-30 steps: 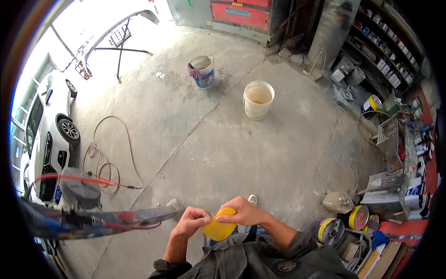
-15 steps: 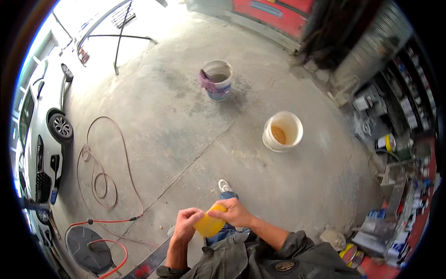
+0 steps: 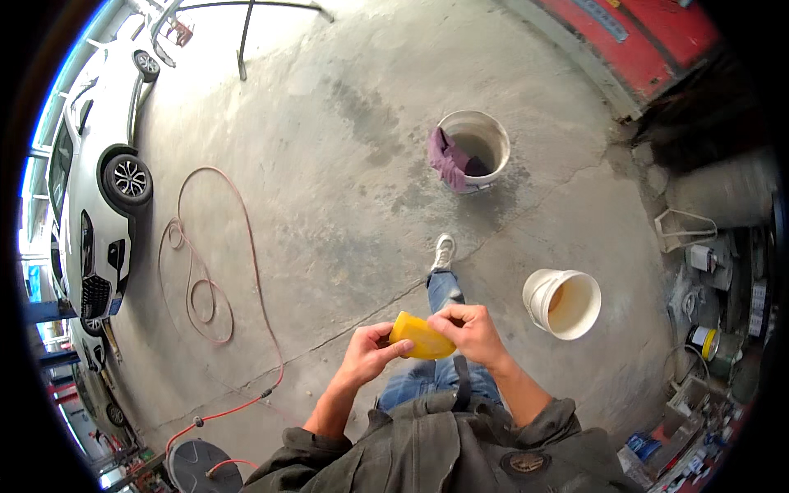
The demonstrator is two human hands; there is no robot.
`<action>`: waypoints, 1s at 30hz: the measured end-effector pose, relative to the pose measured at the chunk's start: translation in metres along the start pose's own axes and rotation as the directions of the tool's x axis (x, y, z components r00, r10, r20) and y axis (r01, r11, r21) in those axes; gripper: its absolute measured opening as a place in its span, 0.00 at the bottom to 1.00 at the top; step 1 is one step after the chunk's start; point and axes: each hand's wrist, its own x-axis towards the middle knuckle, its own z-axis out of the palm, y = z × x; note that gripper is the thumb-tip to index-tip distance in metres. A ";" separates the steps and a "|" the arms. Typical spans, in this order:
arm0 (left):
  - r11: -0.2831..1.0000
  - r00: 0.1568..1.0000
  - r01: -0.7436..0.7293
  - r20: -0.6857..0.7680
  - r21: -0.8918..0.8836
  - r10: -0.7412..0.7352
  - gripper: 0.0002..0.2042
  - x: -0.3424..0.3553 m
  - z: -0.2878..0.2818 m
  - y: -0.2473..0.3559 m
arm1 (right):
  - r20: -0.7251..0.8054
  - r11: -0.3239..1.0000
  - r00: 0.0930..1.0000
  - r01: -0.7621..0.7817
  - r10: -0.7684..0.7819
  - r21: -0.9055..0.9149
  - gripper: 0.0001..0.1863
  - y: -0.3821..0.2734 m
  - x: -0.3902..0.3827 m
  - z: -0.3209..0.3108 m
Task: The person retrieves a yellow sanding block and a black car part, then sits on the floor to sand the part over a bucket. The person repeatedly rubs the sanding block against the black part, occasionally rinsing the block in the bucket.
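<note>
Both hands hold a thin yellow disc-like piece (image 3: 423, 335) in front of my body, above my legs. It is bent, with its lower edge curled; I cannot make out its exact kind. My left hand (image 3: 370, 353) pinches its left end between thumb and fingers. The right end is gripped by my right hand (image 3: 471, 330), thumb lying over its face. Beyond my hands stands a bucket (image 3: 491, 123) with dark contents and a purple cloth (image 3: 448, 160) draped over its rim. To the right, a white bucket (image 3: 580, 306) has something orange-brown inside.
A red hose (image 3: 259, 287) lies in loops on the concrete floor at left, running to a dark round lid-like thing (image 3: 197, 464). A white car (image 3: 103, 197) stands at far left. Black stand legs (image 3: 246, 41) rest at the top. Cluttered shelves (image 3: 740, 304) and a red cabinet (image 3: 633, 49) line the right.
I have stepped forward, so the buckets appear nearer and farther right. The yellow piece has been turned and bent between my hands; both still hold it.
</note>
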 end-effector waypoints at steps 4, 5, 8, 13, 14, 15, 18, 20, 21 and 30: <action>0.984 0.994 -0.096 0.072 0.150 0.086 0.10 0.102 -0.050 0.033 | 0.206 0.997 0.977 -0.061 0.050 0.048 0.13 -0.005 0.126 -0.030; 0.981 0.985 -0.141 0.118 0.133 0.126 0.09 0.137 -0.061 0.042 | 0.273 0.984 0.957 -0.134 0.098 0.116 0.14 -0.006 0.160 -0.040; 0.997 0.993 0.077 0.086 0.029 -0.080 0.09 0.201 -0.089 0.046 | 0.347 0.774 0.888 -0.441 0.302 0.455 0.12 0.022 0.229 -0.066; 0.976 0.994 -0.002 -0.106 -0.216 -0.021 0.09 0.341 -0.144 0.023 | 0.033 0.964 0.992 0.128 -0.124 -0.232 0.13 0.067 0.360 -0.090; 0.966 0.989 -0.089 -0.139 -0.241 0.057 0.08 0.376 -0.157 0.008 | -0.010 0.913 0.985 0.155 -0.171 -0.378 0.12 0.089 0.389 -0.104; 0.934 0.977 -0.185 -0.163 -0.304 0.141 0.07 0.411 -0.169 -0.005 | -0.083 0.951 0.997 -0.025 -0.001 -0.308 0.12 0.107 0.419 -0.124; 0.781 0.964 -0.264 -0.186 -0.566 0.191 0.13 0.523 -0.205 -0.044 | -0.378 0.948 0.905 -0.274 0.196 -0.164 0.09 0.168 0.511 -0.222; 0.724 0.969 -0.247 -0.172 -0.644 0.178 0.15 0.601 -0.199 -0.035 | -0.554 0.976 0.832 -0.133 0.014 -0.174 0.09 0.240 0.556 -0.314; 0.700 0.965 -0.262 -0.166 -0.665 0.203 0.15 0.634 -0.204 -0.039 | -0.574 0.913 0.819 -0.217 -0.022 -0.344 0.10 0.256 0.578 -0.342; 0.755 0.922 -0.373 -0.305 -0.539 0.239 0.15 0.757 -0.240 -0.070 | -0.311 0.159 0.922 -0.351 0.229 -0.923 0.19 0.386 0.764 -0.393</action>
